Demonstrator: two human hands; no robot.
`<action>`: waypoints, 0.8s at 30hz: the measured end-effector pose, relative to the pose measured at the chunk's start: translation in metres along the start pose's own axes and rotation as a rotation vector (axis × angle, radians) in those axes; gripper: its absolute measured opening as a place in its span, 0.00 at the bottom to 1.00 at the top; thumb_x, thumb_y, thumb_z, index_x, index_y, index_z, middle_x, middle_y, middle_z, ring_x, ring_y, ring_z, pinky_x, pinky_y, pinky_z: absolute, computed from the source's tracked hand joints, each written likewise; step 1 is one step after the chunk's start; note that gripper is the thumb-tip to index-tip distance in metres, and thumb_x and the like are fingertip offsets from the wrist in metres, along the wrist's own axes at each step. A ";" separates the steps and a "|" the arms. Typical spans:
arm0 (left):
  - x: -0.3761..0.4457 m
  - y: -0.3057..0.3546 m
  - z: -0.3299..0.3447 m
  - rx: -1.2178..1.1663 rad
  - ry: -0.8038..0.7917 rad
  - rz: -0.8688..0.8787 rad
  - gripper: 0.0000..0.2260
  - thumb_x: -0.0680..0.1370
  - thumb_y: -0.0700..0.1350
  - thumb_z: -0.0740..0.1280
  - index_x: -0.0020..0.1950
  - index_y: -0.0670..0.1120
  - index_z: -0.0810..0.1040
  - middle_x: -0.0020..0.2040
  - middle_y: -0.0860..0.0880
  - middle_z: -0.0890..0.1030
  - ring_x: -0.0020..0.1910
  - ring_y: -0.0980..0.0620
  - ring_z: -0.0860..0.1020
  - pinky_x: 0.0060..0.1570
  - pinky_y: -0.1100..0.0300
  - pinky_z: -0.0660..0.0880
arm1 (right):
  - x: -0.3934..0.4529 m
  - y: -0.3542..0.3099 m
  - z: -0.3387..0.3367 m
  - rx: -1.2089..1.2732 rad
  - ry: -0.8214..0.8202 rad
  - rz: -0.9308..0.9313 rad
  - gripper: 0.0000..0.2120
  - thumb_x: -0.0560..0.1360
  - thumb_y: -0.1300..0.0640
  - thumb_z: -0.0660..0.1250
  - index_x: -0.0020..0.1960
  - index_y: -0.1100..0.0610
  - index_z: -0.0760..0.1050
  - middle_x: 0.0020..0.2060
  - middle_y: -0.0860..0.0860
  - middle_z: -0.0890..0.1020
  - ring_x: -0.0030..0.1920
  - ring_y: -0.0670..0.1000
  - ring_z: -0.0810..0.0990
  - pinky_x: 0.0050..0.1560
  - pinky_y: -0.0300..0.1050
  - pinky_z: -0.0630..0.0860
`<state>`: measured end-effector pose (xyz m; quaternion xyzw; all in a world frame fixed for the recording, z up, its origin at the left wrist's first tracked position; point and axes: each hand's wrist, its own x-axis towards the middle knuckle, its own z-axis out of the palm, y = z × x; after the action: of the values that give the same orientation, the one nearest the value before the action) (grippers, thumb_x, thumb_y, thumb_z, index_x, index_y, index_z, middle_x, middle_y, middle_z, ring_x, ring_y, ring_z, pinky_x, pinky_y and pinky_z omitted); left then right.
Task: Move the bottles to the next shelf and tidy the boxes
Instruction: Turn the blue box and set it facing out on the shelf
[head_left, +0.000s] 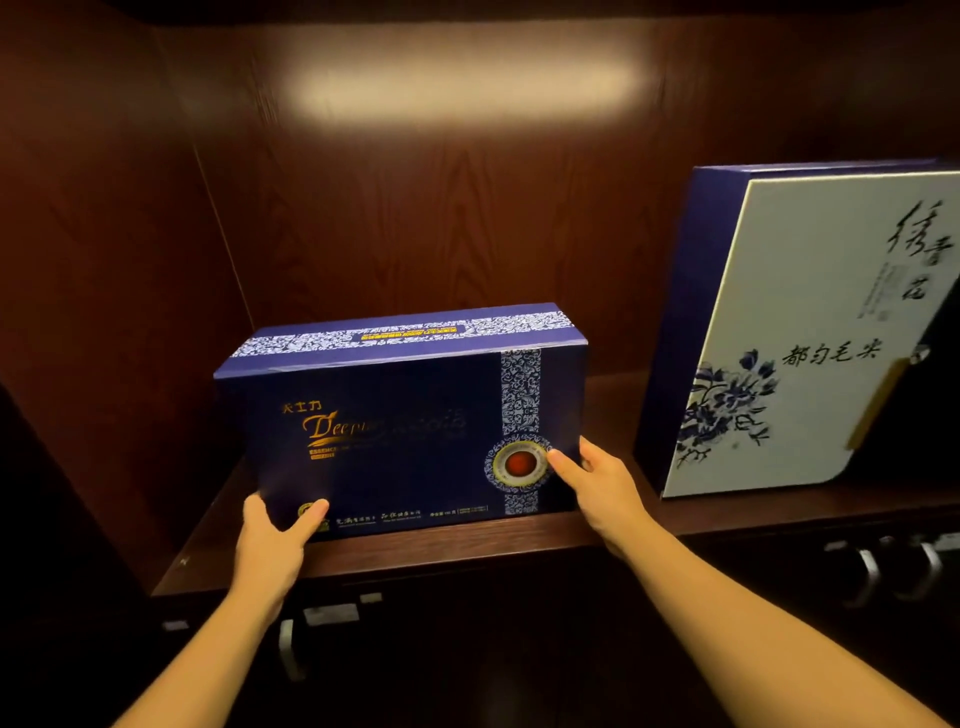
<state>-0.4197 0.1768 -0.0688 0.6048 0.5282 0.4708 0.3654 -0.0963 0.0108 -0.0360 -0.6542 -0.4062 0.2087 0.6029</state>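
A dark blue gift box (400, 415) with gold lettering and a blue-and-white patterned band stands upright on its long edge on the wooden shelf (467, 540). My left hand (272, 538) grips its lower left corner, thumb on the front face. My right hand (597, 486) holds its lower right edge, thumb on the front near a round red emblem. To the right, a larger white and blue box (800, 332) with black calligraphy and a blue flower stands upright, apart from the first box. No bottles are in view.
The shelf sits in a dark wood cabinet with a back panel (441, 208) and a left side wall (104, 312). Below the shelf edge are drawer fronts with metal handles (288, 649) and more metal handles (893, 569) at the right.
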 end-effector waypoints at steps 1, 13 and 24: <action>0.000 0.001 0.000 0.000 -0.004 -0.010 0.29 0.72 0.49 0.73 0.67 0.46 0.64 0.65 0.44 0.72 0.59 0.48 0.69 0.53 0.52 0.66 | 0.000 -0.001 0.000 -0.006 0.006 0.007 0.19 0.77 0.53 0.69 0.68 0.51 0.75 0.52 0.35 0.81 0.52 0.30 0.78 0.49 0.24 0.71; 0.003 0.001 -0.001 0.068 -0.014 -0.053 0.32 0.72 0.51 0.72 0.69 0.43 0.62 0.69 0.40 0.69 0.65 0.41 0.69 0.53 0.52 0.66 | -0.004 0.003 0.003 -0.068 0.068 0.023 0.21 0.76 0.48 0.69 0.67 0.52 0.76 0.58 0.46 0.83 0.59 0.46 0.79 0.56 0.38 0.74; -0.067 0.047 0.020 0.169 0.229 -0.053 0.36 0.71 0.56 0.71 0.72 0.41 0.61 0.71 0.38 0.64 0.67 0.36 0.66 0.63 0.42 0.64 | -0.032 -0.011 -0.029 -0.002 0.074 0.121 0.33 0.70 0.42 0.73 0.71 0.53 0.71 0.66 0.52 0.78 0.63 0.49 0.77 0.62 0.46 0.73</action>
<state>-0.3864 0.1035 -0.0425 0.5615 0.6201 0.4807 0.2630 -0.0962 -0.0327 -0.0271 -0.6856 -0.3436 0.2202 0.6029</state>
